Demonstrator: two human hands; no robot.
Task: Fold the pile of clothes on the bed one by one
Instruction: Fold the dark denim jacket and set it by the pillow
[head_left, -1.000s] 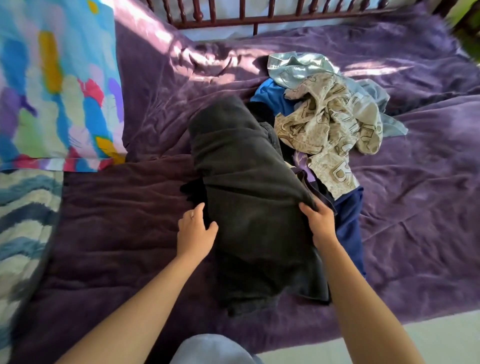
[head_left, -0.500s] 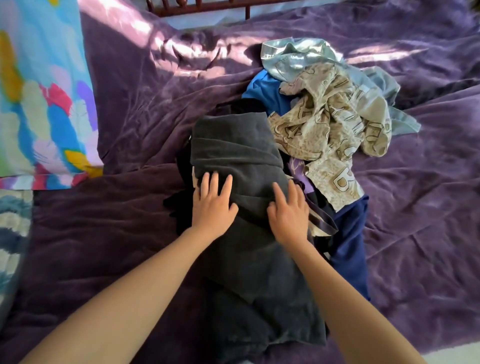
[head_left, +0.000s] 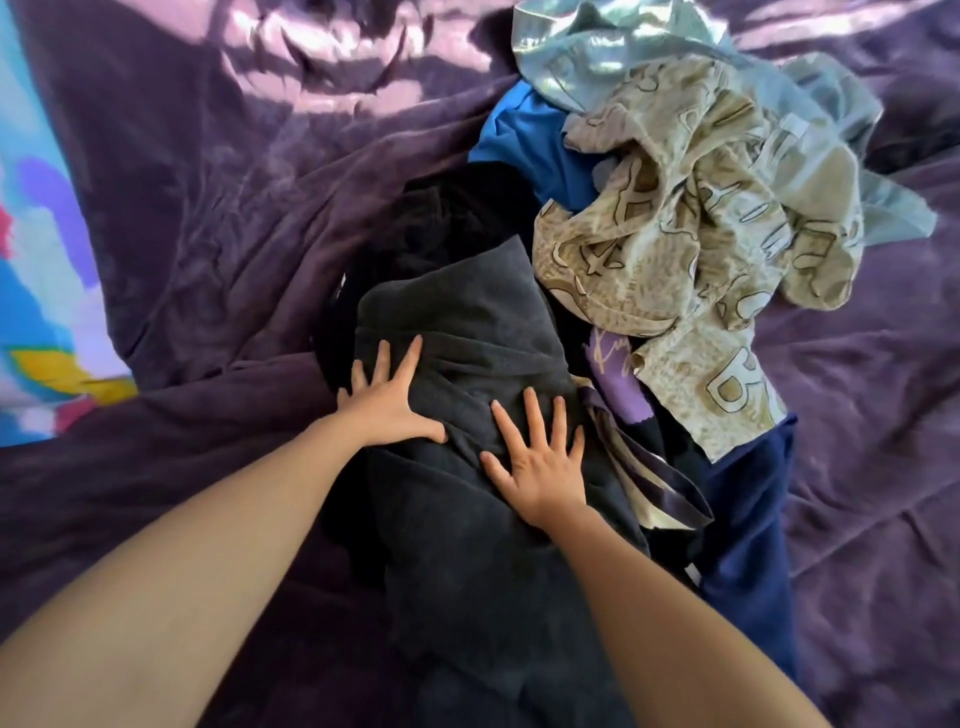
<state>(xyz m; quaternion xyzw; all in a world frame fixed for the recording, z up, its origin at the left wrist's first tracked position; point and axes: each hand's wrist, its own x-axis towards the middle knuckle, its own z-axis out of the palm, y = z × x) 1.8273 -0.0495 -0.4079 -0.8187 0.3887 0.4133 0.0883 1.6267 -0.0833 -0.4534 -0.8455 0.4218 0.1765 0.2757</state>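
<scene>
Hands are flat: your left hand (head_left: 387, 402) and right hand (head_left: 535, 462) press spread-fingered on the dark grey garment (head_left: 467, 364), gripping nothing. It lies near-centre on the bed (head_left: 182, 260), looks soft and thick; I'd grab its corners.

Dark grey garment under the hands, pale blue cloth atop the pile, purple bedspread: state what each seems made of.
Dark grey garment: thick matte knit, perhaps fleece or jersey; soft rounded folds, no shine. Pale blue cloth: probably satin; bright glints along its creases. Purple bedspread: plush, velvety-looking; its sheen shifts across the wrinkles.
</scene>
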